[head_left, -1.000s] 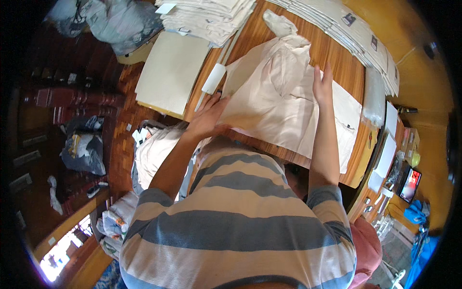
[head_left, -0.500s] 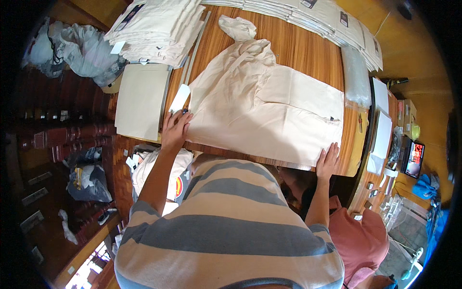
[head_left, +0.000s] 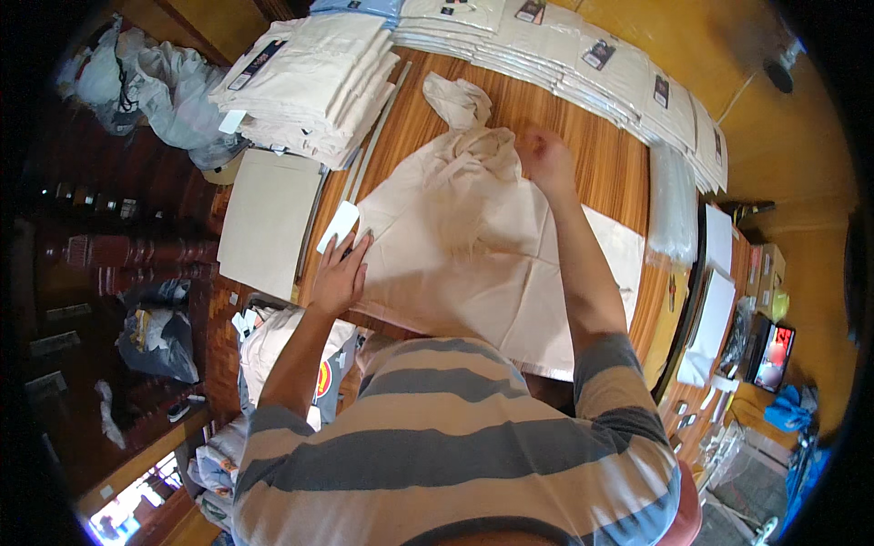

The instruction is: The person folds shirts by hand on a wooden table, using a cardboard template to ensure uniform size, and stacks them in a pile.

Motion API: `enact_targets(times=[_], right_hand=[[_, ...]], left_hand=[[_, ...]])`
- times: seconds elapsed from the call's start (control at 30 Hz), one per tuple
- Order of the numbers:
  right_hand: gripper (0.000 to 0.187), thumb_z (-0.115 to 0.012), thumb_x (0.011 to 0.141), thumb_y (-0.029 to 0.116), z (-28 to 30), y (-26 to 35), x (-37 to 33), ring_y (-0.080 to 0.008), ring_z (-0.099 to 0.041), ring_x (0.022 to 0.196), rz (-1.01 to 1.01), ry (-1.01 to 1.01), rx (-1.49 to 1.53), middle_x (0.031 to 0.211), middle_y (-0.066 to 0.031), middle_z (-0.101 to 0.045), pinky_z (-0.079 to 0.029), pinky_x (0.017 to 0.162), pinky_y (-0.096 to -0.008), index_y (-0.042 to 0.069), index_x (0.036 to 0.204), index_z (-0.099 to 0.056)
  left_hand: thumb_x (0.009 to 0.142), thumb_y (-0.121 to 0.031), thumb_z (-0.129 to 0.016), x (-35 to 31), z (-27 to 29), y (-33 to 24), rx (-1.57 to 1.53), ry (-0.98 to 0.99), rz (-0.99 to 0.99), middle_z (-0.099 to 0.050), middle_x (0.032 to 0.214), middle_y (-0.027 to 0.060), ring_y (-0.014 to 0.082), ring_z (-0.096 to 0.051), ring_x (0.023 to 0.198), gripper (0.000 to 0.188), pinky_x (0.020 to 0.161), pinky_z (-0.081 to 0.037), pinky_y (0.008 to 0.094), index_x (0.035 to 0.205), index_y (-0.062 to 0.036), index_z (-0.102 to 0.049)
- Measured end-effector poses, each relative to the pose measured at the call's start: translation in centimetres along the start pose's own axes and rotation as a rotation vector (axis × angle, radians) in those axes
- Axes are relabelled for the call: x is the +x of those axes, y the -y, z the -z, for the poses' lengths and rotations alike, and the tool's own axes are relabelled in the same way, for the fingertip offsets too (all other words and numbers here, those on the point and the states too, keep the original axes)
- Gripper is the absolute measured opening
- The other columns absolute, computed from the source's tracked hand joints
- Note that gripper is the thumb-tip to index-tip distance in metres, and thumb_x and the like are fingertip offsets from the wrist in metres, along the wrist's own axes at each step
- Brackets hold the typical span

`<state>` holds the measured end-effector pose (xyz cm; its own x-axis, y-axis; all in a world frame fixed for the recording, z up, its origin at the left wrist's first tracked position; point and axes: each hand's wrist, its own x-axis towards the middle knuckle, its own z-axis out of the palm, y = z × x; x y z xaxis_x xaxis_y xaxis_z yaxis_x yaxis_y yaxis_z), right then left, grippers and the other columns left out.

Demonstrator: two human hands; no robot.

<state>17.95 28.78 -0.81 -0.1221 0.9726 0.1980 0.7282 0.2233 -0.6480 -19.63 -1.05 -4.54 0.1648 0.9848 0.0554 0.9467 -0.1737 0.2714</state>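
A beige garment [head_left: 455, 264] lies across the wooden tabletop in front of me. Its lower part is spread fairly flat, while the far end is bunched and crumpled into a narrow trailing piece [head_left: 457, 102]. My left hand [head_left: 340, 279] rests at the garment's left edge, fingers spread, beside a white card tag [head_left: 339, 227]. Stretched out over the right part of the cloth, my right arm covers some of it. My right hand [head_left: 548, 159] is beside the bunched cloth at the far side, smeared by motion, so its fingers are unclear.
Folded pale garments form a stack [head_left: 314, 86] at the far left, with bagged ones [head_left: 555, 64] lined along the far edge. A grey board [head_left: 269, 218] lies left. Clear plastic sleeves [head_left: 671, 205] and white sheets [head_left: 706, 332] are at the right. A small lit screen [head_left: 775, 358] stands beyond.
My right hand has left the garment's near right corner and reached far across to the bunched end. My left hand stays at the left edge. The view has shifted a little.
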Motion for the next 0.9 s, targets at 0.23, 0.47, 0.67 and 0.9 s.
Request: enact_targets(times=[0.23,0.47,0.67,0.9], right_hand=[[0.029,-0.076,0.087,0.021,-4.9,-3.9,12.2,-0.0289,-0.075,0.103,-0.122,0.476,-0.288,0.104,-0.0179,-0.077,-0.059,0.090,-0.0426,0.004,0.111,-0.074],[0.032,-0.076,0.089,0.023,4.1,-2.7,9.1,-0.0240,-0.076,0.091,-0.015,0.311,-0.348,0.100,-0.0169,-0.078,-0.058,0.081,-0.0349,0.001,0.112,-0.071],[0.019,-0.068,0.096,0.008,14.9,4.1,-8.4,-0.0252,-0.072,0.078,0.027,0.098,0.016,0.086,-0.0151,-0.070,-0.056,0.070,-0.0365,0.002,0.112,-0.060],[0.031,-0.063,0.090,-0.006,13.9,-6.2,-34.8,-0.0300,-0.071,0.100,-0.077,0.068,-0.053,0.115,-0.0190,-0.069,-0.057,0.087,-0.0405,0.000,0.120,-0.056]], left_hand=[[0.095,-0.028,-0.072,0.3,0.6,-0.5,0.000,-0.059,0.020,-0.070,0.136,0.0093,0.0325,-0.049,0.143,0.060,0.126,-0.027,0.0554,0.152,-0.0159,-0.056],[0.094,-0.024,-0.075,0.9,-1.0,0.2,0.018,-0.239,0.003,-0.075,0.125,0.0034,0.0256,-0.062,0.127,0.056,0.119,-0.040,0.0518,0.147,-0.0143,-0.061],[0.094,-0.019,-0.072,0.0,-2.0,0.8,0.015,-0.259,0.005,-0.072,0.122,0.0127,0.0309,-0.061,0.126,0.050,0.118,-0.039,0.0527,0.143,-0.0157,-0.065],[0.088,-0.024,-0.070,0.2,0.7,0.2,-0.051,-0.019,-0.026,-0.055,0.147,0.0222,0.0421,-0.046,0.140,0.065,0.125,-0.028,0.0545,0.152,-0.0168,-0.056]])
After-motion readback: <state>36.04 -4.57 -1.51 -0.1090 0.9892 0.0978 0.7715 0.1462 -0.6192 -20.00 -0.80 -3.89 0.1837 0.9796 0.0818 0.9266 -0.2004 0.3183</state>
